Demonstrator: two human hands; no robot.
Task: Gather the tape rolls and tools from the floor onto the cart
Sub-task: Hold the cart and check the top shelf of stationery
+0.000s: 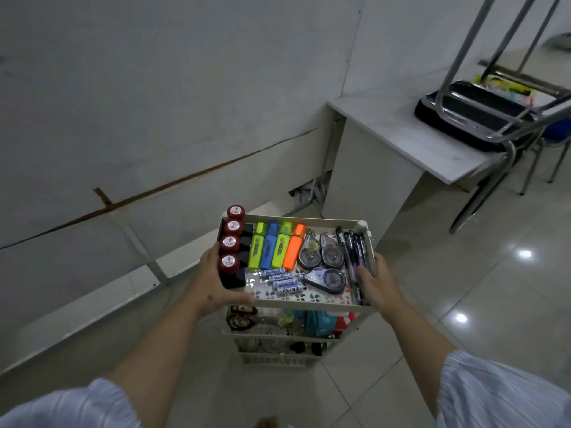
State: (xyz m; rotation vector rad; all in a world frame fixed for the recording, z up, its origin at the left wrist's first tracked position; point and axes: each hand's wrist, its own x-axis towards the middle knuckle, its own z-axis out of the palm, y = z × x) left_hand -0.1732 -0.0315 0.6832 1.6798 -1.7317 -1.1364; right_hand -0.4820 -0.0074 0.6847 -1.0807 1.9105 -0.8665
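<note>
Both hands gripping cart (309,222) top tray, left hand (216,282), right hand (378,284)

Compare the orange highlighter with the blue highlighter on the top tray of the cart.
The orange highlighter lies at the right end of the row of four, next to the correction tape dispensers; the blue highlighter lies second from the left, between two yellow-green ones. The orange body shows no clear print; the blue body bears dark lettering. Both lie flat, side by side, caps pointing toward the wall, with the same chunky shape.
</note>
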